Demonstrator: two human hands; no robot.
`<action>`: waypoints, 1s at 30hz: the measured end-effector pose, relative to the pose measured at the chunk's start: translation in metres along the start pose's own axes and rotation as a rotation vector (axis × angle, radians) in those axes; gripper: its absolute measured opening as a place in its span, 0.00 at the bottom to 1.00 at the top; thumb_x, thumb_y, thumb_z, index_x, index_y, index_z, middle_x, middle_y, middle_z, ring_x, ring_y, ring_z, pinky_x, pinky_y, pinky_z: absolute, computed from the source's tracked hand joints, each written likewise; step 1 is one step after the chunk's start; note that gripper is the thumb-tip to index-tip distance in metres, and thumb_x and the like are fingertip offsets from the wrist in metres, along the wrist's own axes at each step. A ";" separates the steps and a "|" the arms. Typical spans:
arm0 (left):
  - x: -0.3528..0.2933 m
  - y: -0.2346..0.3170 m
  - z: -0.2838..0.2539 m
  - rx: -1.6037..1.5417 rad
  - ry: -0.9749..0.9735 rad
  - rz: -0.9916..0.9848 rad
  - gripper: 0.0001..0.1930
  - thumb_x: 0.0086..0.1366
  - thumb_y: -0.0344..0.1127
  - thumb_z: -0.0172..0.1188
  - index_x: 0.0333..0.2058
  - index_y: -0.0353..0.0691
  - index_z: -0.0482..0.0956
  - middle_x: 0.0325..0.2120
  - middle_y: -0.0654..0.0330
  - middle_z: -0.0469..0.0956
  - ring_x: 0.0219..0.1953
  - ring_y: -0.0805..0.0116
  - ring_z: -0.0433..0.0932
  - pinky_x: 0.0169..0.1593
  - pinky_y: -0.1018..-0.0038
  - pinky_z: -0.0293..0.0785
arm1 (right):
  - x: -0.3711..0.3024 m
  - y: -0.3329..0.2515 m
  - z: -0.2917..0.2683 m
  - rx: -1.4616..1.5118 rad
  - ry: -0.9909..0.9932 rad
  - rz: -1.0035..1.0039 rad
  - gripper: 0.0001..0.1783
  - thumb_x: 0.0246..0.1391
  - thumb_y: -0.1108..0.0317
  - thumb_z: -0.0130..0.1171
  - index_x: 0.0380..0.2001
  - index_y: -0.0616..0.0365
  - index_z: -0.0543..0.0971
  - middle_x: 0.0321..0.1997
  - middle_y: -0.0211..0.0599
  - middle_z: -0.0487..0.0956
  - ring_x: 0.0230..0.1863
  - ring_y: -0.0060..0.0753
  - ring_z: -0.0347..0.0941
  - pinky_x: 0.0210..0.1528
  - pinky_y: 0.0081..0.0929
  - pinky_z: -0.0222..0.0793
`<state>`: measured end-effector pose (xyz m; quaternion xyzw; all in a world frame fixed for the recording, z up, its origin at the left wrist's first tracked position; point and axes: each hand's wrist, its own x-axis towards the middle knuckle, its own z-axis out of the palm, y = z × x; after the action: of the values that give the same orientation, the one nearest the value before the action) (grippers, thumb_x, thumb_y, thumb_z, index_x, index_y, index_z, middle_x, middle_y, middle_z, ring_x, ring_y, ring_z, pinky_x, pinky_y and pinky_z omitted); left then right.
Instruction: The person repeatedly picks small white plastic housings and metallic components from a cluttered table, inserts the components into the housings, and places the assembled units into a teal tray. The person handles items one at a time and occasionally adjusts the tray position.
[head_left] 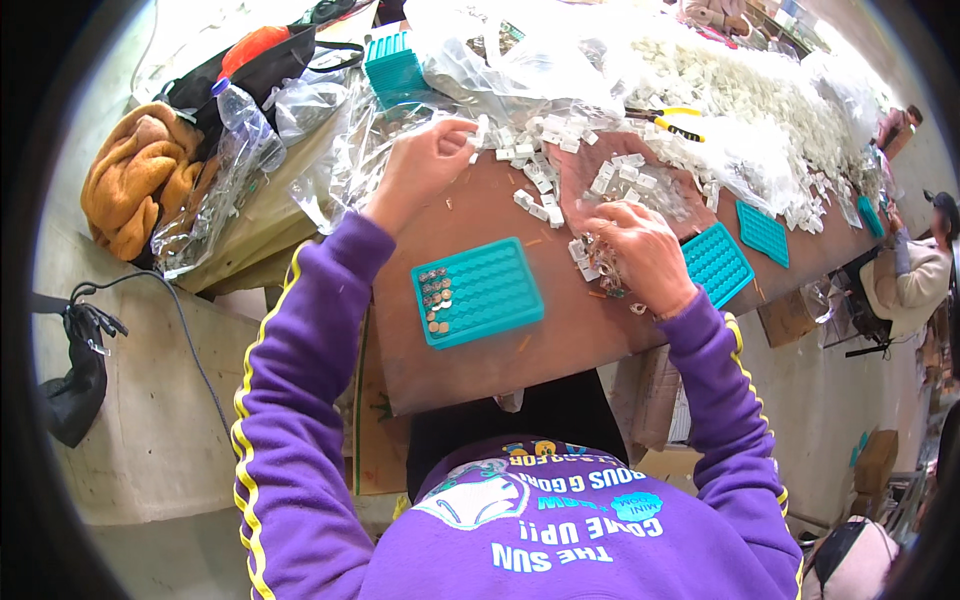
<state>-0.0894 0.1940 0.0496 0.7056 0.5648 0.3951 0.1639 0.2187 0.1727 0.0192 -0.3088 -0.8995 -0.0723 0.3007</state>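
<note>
My left hand (425, 165) is raised over the table's far left part, thumb and fingertips pinched on a small white plastic piece (482, 129). Just beyond it lie more white plastic pieces (540, 178), loosely scattered. My right hand (645, 255) rests at a small heap of shiny metal parts (606, 268); its fingers are bent down and closed, and what they grip is hidden. Between my arms sits a teal ribbed tray (497, 290). Small round metal pieces (437, 300) fill several slots along its left side.
Another teal tray (717, 262) lies beside my right hand, a teal sheet (762, 233) further right. Yellow-handled pliers (672, 122) lie before a large white heap (730, 75). Stacked teal trays (394, 68), a bottle (245, 120) and an orange-brown cloth (140, 180) are left. Someone sits far right (915, 265).
</note>
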 end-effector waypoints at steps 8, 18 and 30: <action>-0.128 0.029 -0.016 -1.397 0.127 -0.385 0.20 0.65 0.27 0.52 0.56 0.31 0.65 0.40 0.54 0.78 0.44 0.61 0.81 0.43 0.78 0.80 | 0.028 0.018 0.013 0.100 0.191 0.160 0.02 0.50 0.69 0.60 0.29 0.51 0.81 0.33 0.33 0.80 0.29 0.40 0.77 0.30 0.32 0.72; -0.170 0.074 0.034 -1.736 0.233 -0.533 0.11 0.67 0.29 0.51 0.46 0.33 0.71 0.35 0.56 0.73 0.45 0.60 0.76 0.45 0.73 0.79 | 0.056 -0.013 -0.012 1.044 0.111 0.634 0.11 0.59 0.64 0.60 0.34 0.62 0.82 0.28 0.27 0.81 0.22 0.15 0.73 0.23 0.15 0.66; -0.175 0.113 0.078 -1.045 0.407 -0.323 0.15 0.62 0.24 0.61 0.48 0.37 0.75 0.36 0.62 0.79 0.33 0.78 0.76 0.37 0.83 0.72 | 0.009 -0.107 -0.009 1.587 0.093 0.817 0.11 0.62 0.64 0.55 0.36 0.61 0.80 0.29 0.29 0.79 0.29 0.16 0.73 0.30 0.14 0.64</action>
<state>0.0353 0.0138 0.0121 0.3461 0.4156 0.7189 0.4365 0.1535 0.0886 0.0380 -0.3030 -0.4914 0.6717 0.4642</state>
